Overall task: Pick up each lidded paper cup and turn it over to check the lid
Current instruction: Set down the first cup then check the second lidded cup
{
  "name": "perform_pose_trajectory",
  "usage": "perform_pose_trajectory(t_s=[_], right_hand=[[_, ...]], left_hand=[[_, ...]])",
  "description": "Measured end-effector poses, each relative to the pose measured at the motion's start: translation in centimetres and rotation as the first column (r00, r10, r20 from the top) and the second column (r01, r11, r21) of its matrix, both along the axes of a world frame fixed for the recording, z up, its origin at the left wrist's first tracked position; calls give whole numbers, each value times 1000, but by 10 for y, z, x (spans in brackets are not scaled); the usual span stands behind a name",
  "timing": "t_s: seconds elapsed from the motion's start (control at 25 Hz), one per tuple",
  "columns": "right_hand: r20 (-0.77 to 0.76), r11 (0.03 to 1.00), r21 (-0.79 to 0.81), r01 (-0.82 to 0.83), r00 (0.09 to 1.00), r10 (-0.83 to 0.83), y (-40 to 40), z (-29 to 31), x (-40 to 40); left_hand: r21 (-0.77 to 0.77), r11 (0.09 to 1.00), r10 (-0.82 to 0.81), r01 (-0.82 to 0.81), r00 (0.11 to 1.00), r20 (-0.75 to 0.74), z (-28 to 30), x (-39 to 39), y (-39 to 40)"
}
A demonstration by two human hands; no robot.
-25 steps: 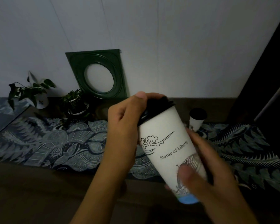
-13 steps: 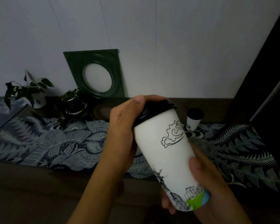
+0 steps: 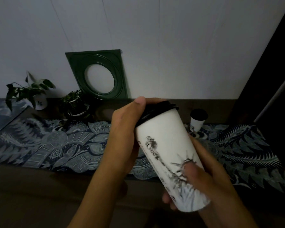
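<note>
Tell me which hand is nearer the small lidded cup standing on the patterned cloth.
Right. The right hand grips the big cup's base, just in front of the small cup; the left hand holds the lid, farther to its left.

This looks like a dimly lit room in a home — a dark wooden tabletop (image 3: 39,195) set against a plain pale panelled wall (image 3: 171,38). A blue-grey runner with fern and peacock patterns (image 3: 56,145) lies across it, two small potted plants (image 3: 30,94) stand at the back, and a green square frame with a round opening (image 3: 99,74) leans on the wall — decoration, not work gear.
</note>
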State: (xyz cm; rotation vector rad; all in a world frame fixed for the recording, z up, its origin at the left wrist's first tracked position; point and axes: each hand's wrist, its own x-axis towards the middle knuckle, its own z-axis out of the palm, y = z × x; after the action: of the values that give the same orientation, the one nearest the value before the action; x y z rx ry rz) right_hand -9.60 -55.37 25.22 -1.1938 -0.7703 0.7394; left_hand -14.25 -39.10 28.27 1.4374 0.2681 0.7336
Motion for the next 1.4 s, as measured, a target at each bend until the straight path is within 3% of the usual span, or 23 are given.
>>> perform_pose_trajectory(t_s=[0.12, 0.16, 0.2, 0.28, 0.32, 0.4, 0.44, 0.56, 0.6, 0.68, 0.72, 0.8, 0.84, 0.92, 0.96, 1.04, 1.16, 1.2, 1.24, 1.28, 1.32, 1.36, 1.4], right_hand=[[-136, 985, 72, -160, 976, 168, -1, -3, -2], [-232, 986, 63, -155, 959, 166, 1, 0, -1], [-221, 992, 42, -119, 967, 125, 2, -1, -4], [108, 995, -71, 72, 992, -64, 2, -2, -13], [280, 982, -76, 176, 949, -148, 1, -5, -16], [363, 969, -82, 234, 912, -190, 2, -5, -21], [315, 975, -75, 209, 933, -175, 1, -4, -21], [-90, 1000, -10, 29, 996, -30, 4, 14, -16], [-112, 999, -17, -27, 993, 25, -2, 16, -16], [-265, 994, -90, 65, 960, -87, -20, 0, -14], [-293, 990, -139, -29, 956, -13, -19, 1, -16], [-168, 985, -105, -134, 979, 115, -9, 9, -18], [-110, 989, -106, -99, 990, 87, -2, 7, -17], [274, 985, -87, 152, 954, -122, -3, -8, -18], [317, 980, -29, 199, 931, -180, -3, -7, -18], [220, 992, 40, 123, 967, -128, -4, -5, -19], [-135, 999, -39, -14, 991, 9, -2, -10, -5], [-145, 998, -62, -24, 989, 15, -10, -13, -7], [-269, 998, -30, 63, 961, -69, -13, -23, -2], [-293, 989, -115, 96, 948, -126, -13, -23, -4], [-179, 986, -146, 84, 978, -110, -13, -24, -5], [69, 969, -207, 131, 990, -120, -12, -14, -10], [146, 974, -224, 46, 989, -13, -8, -11, -6]], left_hand=[[-25, 1000, -3, 3, 1000, 13, 2, -3, -3], [-23, 1000, 18, -18, 1000, 4, 4, -4, -3], [-8, 999, 41, -41, 999, -7, 4, -4, -2], [50, 996, 70, -68, 997, -36, 5, -5, -3], [76, 994, 77, -73, 996, -49, 6, -5, -3], [88, 992, 92, -85, 993, -74, 6, -5, -3], [78, 994, 88, -82, 992, -85, 7, -6, -4], [-16, 999, 33, -35, 994, -100, 10, -9, -7], [-64, 998, 0, -7, 995, -104, 11, -10, -9], [-111, 993, -49, 37, 993, -103, 13, -12, -13], [-109, 994, -44, 33, 994, -99, 12, -12, -13], [-80, 997, 13, -20, 996, -88, 11, -11, -9], [-46, 998, 46, -50, 994, -94, 10, -10, -7], [29, 996, 82, -79, 990, -111, 8, -9, -5], [53, 996, 83, -78, 990, -110, 6, -9, -5], [63, 996, 75, -69, 993, -92, 4, -8, -6], [-1, 1000, 26, -26, 999, -44, 1, -7, -8], [-34, 999, 0, -1, 999, -33, 0, -6, -9], [-67, 998, -21, 20, 999, -26, 0, -5, -10], [-93, 995, -29, 27, 999, -22, -1, -4, -10], [-107, 994, -24, 21, 1000, -20, -2, -3, -10], [-107, 994, -6, 4, 1000, -20, -2, -2, -10], [-92, 996, 15, -17, 1000, -26, -3, -1, -10]])
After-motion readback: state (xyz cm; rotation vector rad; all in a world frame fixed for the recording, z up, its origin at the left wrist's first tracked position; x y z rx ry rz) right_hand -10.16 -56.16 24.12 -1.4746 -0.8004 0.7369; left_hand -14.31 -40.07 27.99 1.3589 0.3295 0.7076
